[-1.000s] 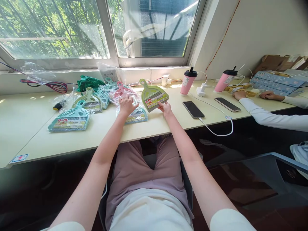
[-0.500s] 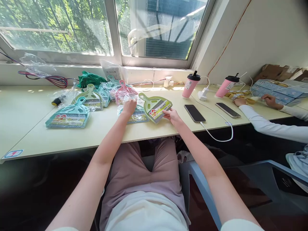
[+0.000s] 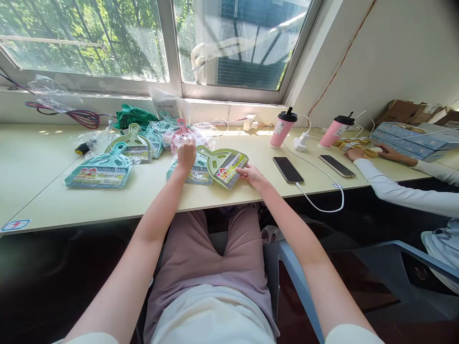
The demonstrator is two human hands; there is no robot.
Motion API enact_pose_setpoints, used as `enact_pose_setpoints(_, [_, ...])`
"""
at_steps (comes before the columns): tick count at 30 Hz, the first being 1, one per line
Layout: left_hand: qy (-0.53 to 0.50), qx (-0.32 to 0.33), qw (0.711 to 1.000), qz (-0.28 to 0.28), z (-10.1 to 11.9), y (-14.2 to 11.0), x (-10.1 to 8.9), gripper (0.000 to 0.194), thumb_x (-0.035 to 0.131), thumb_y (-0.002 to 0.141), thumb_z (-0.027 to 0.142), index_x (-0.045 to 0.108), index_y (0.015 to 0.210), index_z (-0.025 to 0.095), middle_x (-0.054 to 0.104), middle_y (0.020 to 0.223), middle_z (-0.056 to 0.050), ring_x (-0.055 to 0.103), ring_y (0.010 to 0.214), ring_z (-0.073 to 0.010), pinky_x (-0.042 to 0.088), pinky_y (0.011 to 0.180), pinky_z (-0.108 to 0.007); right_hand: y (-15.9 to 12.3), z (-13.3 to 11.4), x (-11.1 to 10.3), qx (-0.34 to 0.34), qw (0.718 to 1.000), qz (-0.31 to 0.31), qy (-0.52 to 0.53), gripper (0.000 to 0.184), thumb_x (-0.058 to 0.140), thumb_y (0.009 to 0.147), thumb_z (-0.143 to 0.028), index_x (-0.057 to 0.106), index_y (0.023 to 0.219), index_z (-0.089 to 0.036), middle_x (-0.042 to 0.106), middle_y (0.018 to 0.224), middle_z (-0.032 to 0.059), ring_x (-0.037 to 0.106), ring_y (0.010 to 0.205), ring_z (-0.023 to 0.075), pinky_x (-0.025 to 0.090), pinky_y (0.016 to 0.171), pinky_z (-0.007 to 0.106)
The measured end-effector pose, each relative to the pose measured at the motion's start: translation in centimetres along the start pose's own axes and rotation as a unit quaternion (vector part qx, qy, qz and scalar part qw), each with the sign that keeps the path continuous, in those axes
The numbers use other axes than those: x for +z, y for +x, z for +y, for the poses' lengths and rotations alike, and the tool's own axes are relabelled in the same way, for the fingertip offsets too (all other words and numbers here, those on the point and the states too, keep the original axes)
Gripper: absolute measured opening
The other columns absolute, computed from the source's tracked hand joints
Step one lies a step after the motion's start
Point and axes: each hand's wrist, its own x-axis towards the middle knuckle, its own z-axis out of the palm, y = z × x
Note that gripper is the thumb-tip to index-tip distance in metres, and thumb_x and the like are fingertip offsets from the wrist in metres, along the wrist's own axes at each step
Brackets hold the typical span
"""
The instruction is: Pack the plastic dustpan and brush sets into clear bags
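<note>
The long pale-yellow table (image 3: 258,143) carries a dark-screened phone with a white cable (image 3: 288,170), the landmark here. To the phone's left is the olive-green plastic dustpan set (image 3: 215,162), tilted, its looped handle (image 3: 202,151) pointing away from the phone. Farther left, partly behind that set, lies a teal dustpan set in clear film (image 3: 202,176); beyond it, farther from the phone and nearer the window, is a pink dustpan set (image 3: 182,126).

The right hand (image 3: 253,176), between the phone and the green set, pinches the set's lower corner, thumb in front at the label's edge. The left hand (image 3: 187,155), well to the phone's left, has its fingers curled together in front of the pink set; whether they pinch film, I cannot tell.

The green pan looks light and fairly stiff, its thin plastic likely to flex a little at the wide edge rather than break. Its smooth face may slip, and a corner pinch lets the handle end swing down. The handle looks the surest hold, with the wide edge as a second support. The printed label (image 3: 229,169) is probably thin card that could crease under the thumb, and the grey bristles (image 3: 233,181) should be soft and bend easily, a poor place to grip.
</note>
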Motion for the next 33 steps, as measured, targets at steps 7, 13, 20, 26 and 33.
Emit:
enact_pose_setpoints(7, [-0.062, 0.107, 0.992, 0.0, 1.1, -0.3, -0.2, 0.033, 0.037, 0.103, 0.02, 0.067, 0.115, 0.017, 0.068, 0.129, -0.021, 0.065, 0.128, -0.0352, 0.054, 0.106, -0.05, 1.2, 0.3, 3.5, -0.05, 0.994, 0.083, 0.052, 0.028, 0.083, 0.078, -0.003, 0.065, 0.093, -0.019, 0.08, 0.088, 0.001, 0.079, 0.079, 0.0162, 0.07, 0.088, 0.034])
enact_pose_setpoints(13, [-0.151, 0.167, 0.972, 0.065, 2.3, -0.4, -1.0, 0.028, 0.044, 0.103, 0.022, 0.067, 0.119, 0.023, 0.062, 0.146, -0.013, 0.053, 0.143, -0.03, 0.038, 0.126, -0.054, 2.0, -0.1, 5.8, -0.075, 0.995, 0.062, 0.017, 0.041, 0.095, 0.07, -0.014, 0.062, 0.093, -0.021, 0.077, 0.08, -0.001, 0.08, 0.084, 0.0203, 0.07, 0.092, 0.042])
enact_pose_setpoints(20, [-0.195, 0.102, 0.968, 0.117, 2.4, -0.3, -1.4, 0.053, 0.052, 0.102, 0.027, 0.048, 0.155, 0.026, 0.047, 0.164, -0.013, 0.028, 0.162, -0.0302, 0.022, 0.133, -0.057, 2.2, -0.5, 5.7, -0.091, 0.995, 0.04, -0.004, 0.047, 0.099, 0.064, -0.017, 0.063, 0.093, -0.021, 0.077, 0.081, -0.0014, 0.078, 0.078, 0.0188, 0.071, 0.088, 0.042])
enact_pose_setpoints(26, [-0.154, 0.135, 0.978, 0.031, 1.7, 0.0, -0.4, 0.055, 0.038, 0.098, 0.01, 0.061, 0.146, 0.02, 0.063, 0.151, -0.012, 0.051, 0.149, -0.0271, 0.038, 0.128, -0.049, 2.4, -0.7, 6.5, -0.089, 0.996, 0.012, -0.02, 0.045, 0.099, 0.066, -0.018, 0.063, 0.092, -0.022, 0.077, 0.079, -0.0028, 0.076, 0.073, 0.0159, 0.072, 0.082, 0.039])
enact_pose_setpoints(33, [-0.199, 0.213, 0.956, 0.019, 3.6, -1.2, -0.7, 0.049, 0.055, 0.1, 0.028, 0.06, 0.148, 0.026, 0.053, 0.162, -0.009, 0.035, 0.16, -0.0304, 0.027, 0.133, -0.056, 2.5, -0.1, 7.5, -0.109, 0.993, 0.039, 0.014, 0.044, 0.097, 0.067, -0.019, 0.064, 0.095, -0.022, 0.078, 0.083, -0.0012, 0.078, 0.088, 0.0199, 0.071, 0.088, 0.04])
